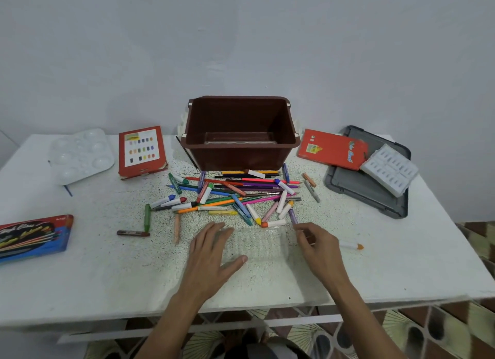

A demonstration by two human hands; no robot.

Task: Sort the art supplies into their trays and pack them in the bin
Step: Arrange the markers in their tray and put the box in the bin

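Left hand [211,254]: fingers straight and spread, palm down on the left part of the clear tray [267,247], steadying it.
Right hand [318,247]: fingers curled, tips pinching the near end of the purple crayon [292,216] by the tray's far right corner.
Clear tray: thin moulded plastic, flat on the table [107,278] between the hands; it looks empty, though its ribs are hard to read. Judged very light, flexible and slippery, so likely to skate unless pressed down. Once loaded, it is best lifted by two opposite rims.
Purple crayon: lies at the near edge of the pile [241,195]. Judged light, stiff but brittle, and waxy. Hold it on the wrapper at mid-length, not at the tip.
Pile: crayons, pencils and pens crossed over one another, between tray and bin [241,155]. Round bodies are apt to roll. Take them singly from the top, since pulling a lower one would drag its neighbours.
Bin: brown, open and upright behind the pile; something clear lies on its floor. Judged rigid; grip by the rim.
White tray [389,172]: ribbed, resting on the grey lid [359,192] at far right, well apart from the hands.
Stray crayon [351,245]: white with an orange tip, just right of the right hand.
Progress: judged early, with nearly all supplies unsorted.
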